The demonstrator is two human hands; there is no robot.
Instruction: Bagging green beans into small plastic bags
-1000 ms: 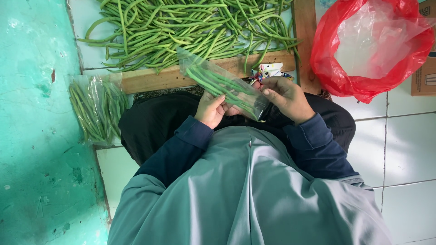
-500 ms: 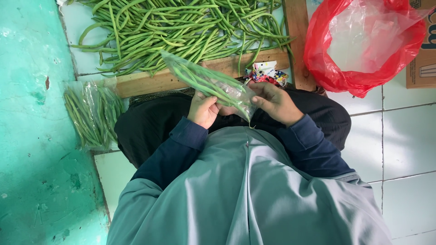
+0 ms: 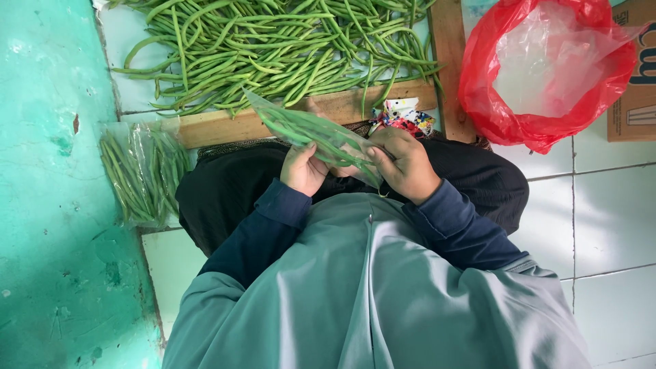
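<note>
Left hand (image 3: 304, 169): I pinch the clear bean bag (image 3: 311, 132) mid-length.
Right hand (image 3: 404, 162): I pinch its mouth end.
Handling: probably light, floppy, slippery film; support underneath.

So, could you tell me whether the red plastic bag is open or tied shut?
Open: the red plastic bag gapes wide, showing its pale inside.

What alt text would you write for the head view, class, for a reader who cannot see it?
Left hand and right hand hold a clear bag of green beans over a dark lap. Loose green beans fill a wooden-edged tray; a red plastic bag sits right.
</note>
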